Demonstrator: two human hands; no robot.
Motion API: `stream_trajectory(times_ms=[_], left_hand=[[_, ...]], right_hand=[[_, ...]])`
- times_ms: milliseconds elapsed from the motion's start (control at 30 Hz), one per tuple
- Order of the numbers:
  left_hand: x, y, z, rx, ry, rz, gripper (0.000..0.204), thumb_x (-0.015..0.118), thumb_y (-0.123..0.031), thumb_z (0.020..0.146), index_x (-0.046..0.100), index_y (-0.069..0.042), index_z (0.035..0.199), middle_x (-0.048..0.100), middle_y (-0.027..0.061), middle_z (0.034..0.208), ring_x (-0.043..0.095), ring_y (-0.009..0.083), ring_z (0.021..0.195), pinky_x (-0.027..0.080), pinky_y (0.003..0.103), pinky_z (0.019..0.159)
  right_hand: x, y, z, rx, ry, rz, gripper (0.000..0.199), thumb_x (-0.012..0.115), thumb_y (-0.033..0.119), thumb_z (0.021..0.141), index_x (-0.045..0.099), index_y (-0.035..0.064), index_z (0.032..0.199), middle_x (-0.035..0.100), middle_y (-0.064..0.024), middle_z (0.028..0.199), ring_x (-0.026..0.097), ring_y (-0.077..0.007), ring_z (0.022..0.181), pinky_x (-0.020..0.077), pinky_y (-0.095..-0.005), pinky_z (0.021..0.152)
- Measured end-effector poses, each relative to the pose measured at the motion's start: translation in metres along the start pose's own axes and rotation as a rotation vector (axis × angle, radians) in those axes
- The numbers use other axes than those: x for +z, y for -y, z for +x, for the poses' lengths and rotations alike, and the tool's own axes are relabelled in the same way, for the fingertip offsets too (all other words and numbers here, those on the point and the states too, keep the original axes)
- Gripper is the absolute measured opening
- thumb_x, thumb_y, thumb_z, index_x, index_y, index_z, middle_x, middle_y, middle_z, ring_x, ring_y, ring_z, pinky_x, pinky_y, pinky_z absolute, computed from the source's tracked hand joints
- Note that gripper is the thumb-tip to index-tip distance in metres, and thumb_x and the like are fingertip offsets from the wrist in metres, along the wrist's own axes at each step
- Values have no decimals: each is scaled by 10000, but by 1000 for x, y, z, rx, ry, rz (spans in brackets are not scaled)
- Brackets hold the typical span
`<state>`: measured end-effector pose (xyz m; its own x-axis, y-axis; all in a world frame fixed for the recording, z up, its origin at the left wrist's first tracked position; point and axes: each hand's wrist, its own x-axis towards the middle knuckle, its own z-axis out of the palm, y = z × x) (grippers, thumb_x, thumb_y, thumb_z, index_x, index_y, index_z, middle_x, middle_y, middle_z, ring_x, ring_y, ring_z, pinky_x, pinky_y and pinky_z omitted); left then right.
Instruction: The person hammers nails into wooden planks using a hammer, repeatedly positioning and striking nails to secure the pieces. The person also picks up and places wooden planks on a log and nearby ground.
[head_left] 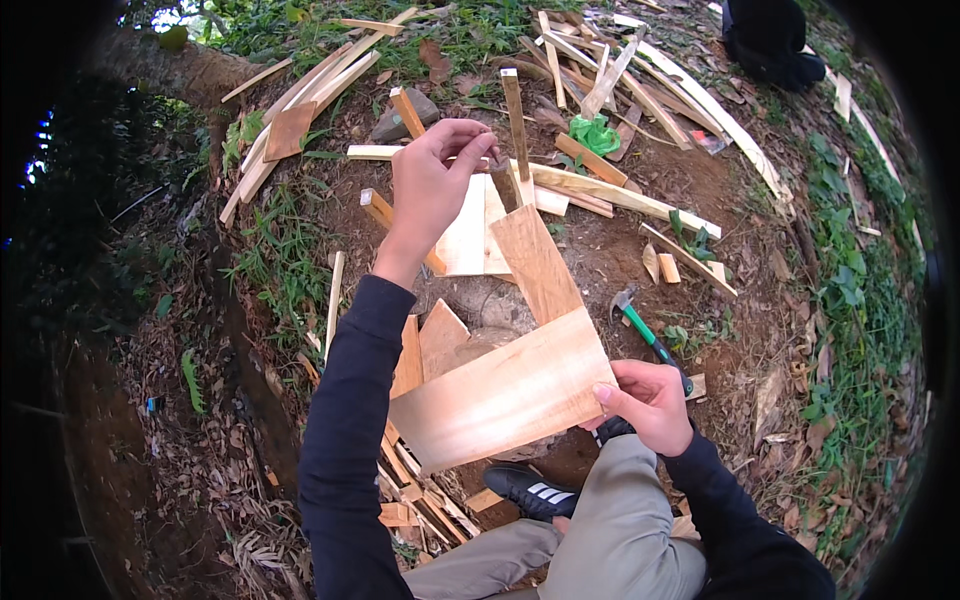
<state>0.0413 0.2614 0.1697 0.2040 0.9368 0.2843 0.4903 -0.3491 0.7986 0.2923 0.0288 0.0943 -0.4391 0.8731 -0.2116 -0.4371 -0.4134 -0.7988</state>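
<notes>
My right hand (652,405) grips the lower right corner of a flat, pale wooden board (500,395), thumb on top. The board is tilted in front of my knees. A second, narrower board (540,262) reaches up from behind its upper edge. Raised over the far side, my left hand (440,178) is closed in a pinch; something small and dark shows at its fingertips, too unclear to name. Beyond it stands a wooden piece with a pale panel (465,235) and upright legs (515,120). A claw hammer (652,335) with a green handle lies on the ground right of the boards.
Loose wooden strips (680,110) are heaped at the far right, with more strips (310,95) at the far left. A green plastic bag (595,135) lies among them. A grey stone (405,115) sits behind my left hand. Offcuts (425,500) lie beside my shoe (530,490).
</notes>
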Motion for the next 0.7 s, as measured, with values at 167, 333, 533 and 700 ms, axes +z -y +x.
stream_trajectory(times_ms=[167, 333, 533, 700], left_hand=[[2, -1, -1, 1, -27, 14, 173, 646, -78, 1005, 673, 54, 1114, 748, 116, 1009, 736, 161, 932, 626, 275, 796], [6, 1, 1, 12, -40, 56, 170, 641, -75, 1007, 667, 51, 1118, 748, 110, 1000, 736, 155, 924, 624, 270, 793], [3, 0, -3, 24, -21, 139, 174, 656, -69, 994, 655, 33, 1136, 750, 110, 1005, 740, 150, 930, 632, 272, 772], [4, 0, -4, 29, -14, 160, 192, 672, -66, 982, 638, 24, 1148, 752, 115, 1011, 744, 153, 928, 636, 275, 764]], right_hand=[[2, 2, -2, -14, -7, 10, 307, 631, 26, 995, 608, -151, 1245, 722, -196, 1051, 731, -220, 901, 661, -357, 759], [-1, 2, -2, -32, -9, 1, 301, 625, 25, 998, 604, -153, 1241, 722, -192, 1043, 731, -219, 898, 660, -353, 756], [1, 3, -2, -29, -14, 1, 295, 620, 32, 1003, 606, -150, 1234, 719, -189, 1045, 731, -222, 899, 660, -352, 754], [-1, 3, -2, -35, -16, 18, 300, 622, 45, 1004, 608, -150, 1232, 715, -189, 1056, 732, -232, 908, 660, -353, 750]])
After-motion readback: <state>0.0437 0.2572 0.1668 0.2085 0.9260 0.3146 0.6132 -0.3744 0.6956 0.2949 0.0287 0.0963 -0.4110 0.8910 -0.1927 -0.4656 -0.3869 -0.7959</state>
